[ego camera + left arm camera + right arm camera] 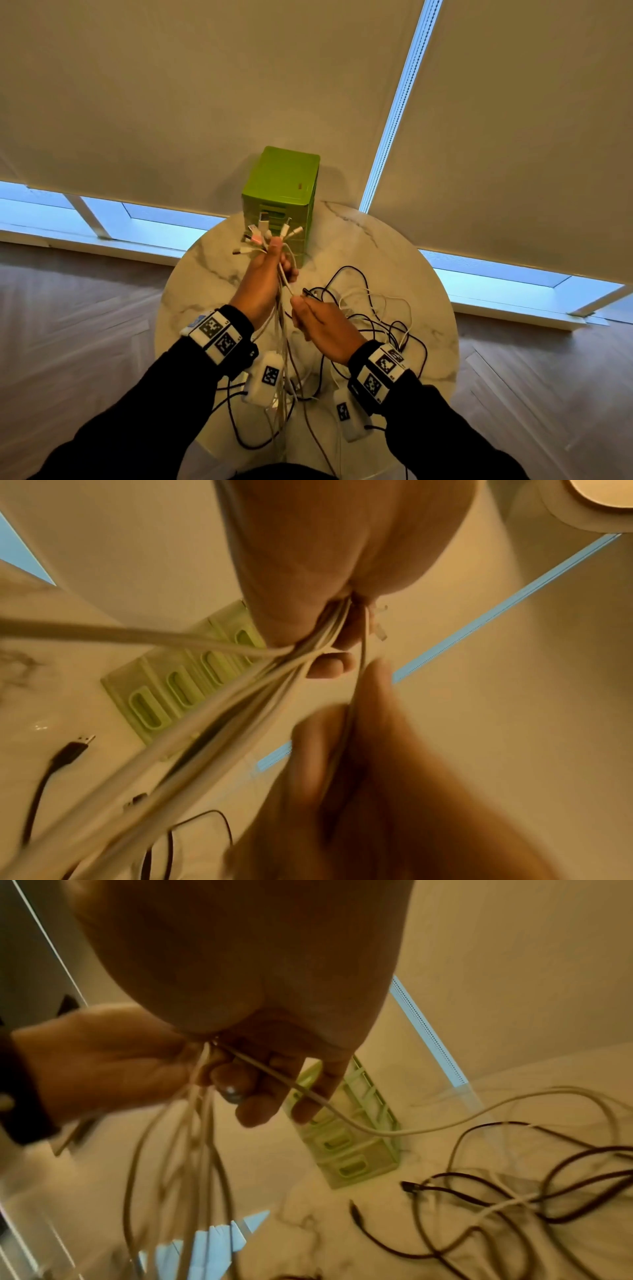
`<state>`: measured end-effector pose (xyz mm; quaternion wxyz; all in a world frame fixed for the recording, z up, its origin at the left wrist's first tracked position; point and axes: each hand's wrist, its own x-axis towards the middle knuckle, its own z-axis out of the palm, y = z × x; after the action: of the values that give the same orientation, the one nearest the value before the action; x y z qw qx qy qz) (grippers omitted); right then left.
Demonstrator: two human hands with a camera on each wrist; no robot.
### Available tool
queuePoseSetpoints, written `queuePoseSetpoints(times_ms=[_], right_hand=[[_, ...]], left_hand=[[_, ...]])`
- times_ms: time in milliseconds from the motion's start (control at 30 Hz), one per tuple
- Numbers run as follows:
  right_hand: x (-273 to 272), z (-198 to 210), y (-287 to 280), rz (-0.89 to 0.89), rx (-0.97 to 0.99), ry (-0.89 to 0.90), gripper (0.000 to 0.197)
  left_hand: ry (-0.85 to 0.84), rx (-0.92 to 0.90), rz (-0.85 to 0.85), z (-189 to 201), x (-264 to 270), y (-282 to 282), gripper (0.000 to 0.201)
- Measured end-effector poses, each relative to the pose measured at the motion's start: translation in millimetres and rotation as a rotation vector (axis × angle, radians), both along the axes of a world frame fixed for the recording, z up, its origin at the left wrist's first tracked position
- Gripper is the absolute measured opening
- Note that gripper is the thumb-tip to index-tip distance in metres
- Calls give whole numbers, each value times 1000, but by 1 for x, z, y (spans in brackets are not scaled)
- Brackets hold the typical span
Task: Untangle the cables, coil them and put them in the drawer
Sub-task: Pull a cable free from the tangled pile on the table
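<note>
My left hand is raised over the table and grips a bundle of white cables. Their plug ends fan out above the fist, and the cords hang down to the table. In the left wrist view the fingers curl round the cords. Just to its right, my right hand pinches one white cable between thumb and fingers, and it trails off to the right. Black cables lie tangled on the table. The green drawer unit stands behind the hands, its drawers shut.
The round marble table stands by a window with lowered blinds. A black USB plug and loose black cords lie on the right half of the table. White tagged boxes hang under both wrists.
</note>
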<state>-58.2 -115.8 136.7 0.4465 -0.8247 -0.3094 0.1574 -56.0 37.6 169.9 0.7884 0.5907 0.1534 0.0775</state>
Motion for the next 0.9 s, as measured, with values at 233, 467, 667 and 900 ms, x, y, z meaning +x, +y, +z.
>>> queuePoseSetpoints(times_ms=[233, 467, 667, 900], right_hand=[[10, -62, -57, 147, -355, 144, 38], [38, -77, -91, -179, -321, 87, 44], [45, -10, -32, -206, -92, -33, 38], [19, 19, 1, 86, -17, -94, 29]], left_hand=[[-77, -119, 131, 32, 8, 43, 42], [-95, 143, 168, 27, 6, 59, 40], [105, 440, -42, -2, -10, 6, 58], [104, 334, -147, 6, -5, -16, 41]])
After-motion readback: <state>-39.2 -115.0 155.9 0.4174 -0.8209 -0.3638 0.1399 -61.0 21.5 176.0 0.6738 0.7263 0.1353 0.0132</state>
